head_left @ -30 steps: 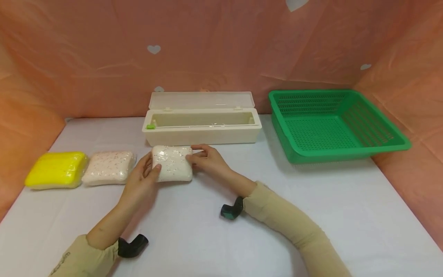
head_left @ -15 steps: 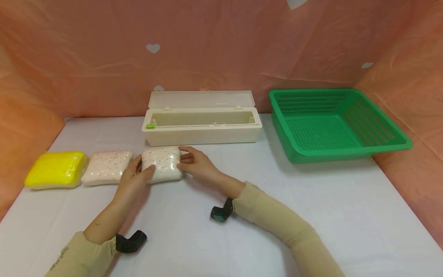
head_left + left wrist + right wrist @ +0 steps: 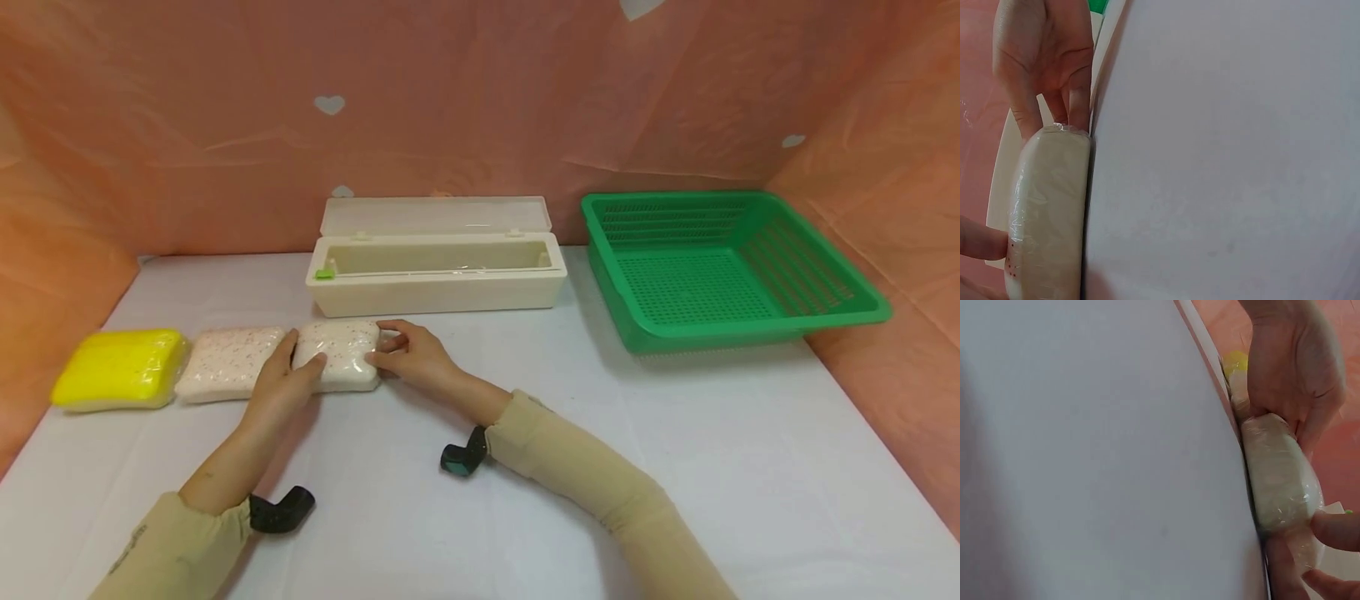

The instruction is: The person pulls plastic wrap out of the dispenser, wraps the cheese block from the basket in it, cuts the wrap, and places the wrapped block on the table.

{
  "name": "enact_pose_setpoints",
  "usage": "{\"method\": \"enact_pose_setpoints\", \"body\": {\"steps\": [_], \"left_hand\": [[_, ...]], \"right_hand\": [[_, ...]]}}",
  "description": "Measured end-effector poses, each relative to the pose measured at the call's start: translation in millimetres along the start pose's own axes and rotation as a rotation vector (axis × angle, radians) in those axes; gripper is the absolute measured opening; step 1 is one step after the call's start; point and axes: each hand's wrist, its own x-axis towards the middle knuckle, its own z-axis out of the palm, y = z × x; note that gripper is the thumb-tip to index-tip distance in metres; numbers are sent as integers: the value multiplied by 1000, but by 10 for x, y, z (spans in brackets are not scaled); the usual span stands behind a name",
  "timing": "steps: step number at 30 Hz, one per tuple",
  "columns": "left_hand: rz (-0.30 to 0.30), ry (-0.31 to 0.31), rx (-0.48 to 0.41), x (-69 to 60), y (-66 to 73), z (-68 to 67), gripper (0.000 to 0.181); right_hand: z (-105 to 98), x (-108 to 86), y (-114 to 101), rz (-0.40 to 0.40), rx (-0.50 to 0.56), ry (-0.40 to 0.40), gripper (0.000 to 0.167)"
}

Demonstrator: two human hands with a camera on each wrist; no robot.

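A white block with red specks [image 3: 342, 352], wrapped in clear film, lies on the white table as the last in a row of wrapped blocks. My left hand [image 3: 279, 385] grips its left side, thumb on the top. At the opposite side my right hand [image 3: 416, 360] pinches the edge between thumb and fingers. Both wrist views show the film-covered side of the block [image 3: 1054, 200] down against the table. Just left of it sits a pinkish speckled block [image 3: 228, 362], partly behind my left hand, then a yellow block [image 3: 120, 368].
Behind the blocks stands a long cream box [image 3: 438, 296] with its clear lid [image 3: 435, 217] raised and a small green slider [image 3: 324, 274] on its front edge. A green perforated basket [image 3: 742, 333] stands at the back right. An orange cloth [image 3: 480, 100] hangs behind the table.
Both hands have moved left with the white speckled block, bringing it up beside the pinkish one. The yellow block, box and basket have stayed put.
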Motion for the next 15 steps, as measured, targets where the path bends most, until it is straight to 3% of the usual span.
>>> {"method": "enact_pose_setpoints", "body": {"steps": [3,6,10,13,15], "left_hand": [[-3,2,8,12,16,6,70],[24,28,44,-7,38,31,69],[175,134,116,-58,69,89,69],[317,220,136,-79,101,139,68],[390,244,138,-80,126,180,66]], "right_hand": [[-8,10,5,17,45,-1,53],[-33,1,14,46,170,-48,54],[-113,-35,28,66,260,-103,55],[-211,-66,56,33,202,-102,53],[-287,-81,80,8,182,-97,51]]}}
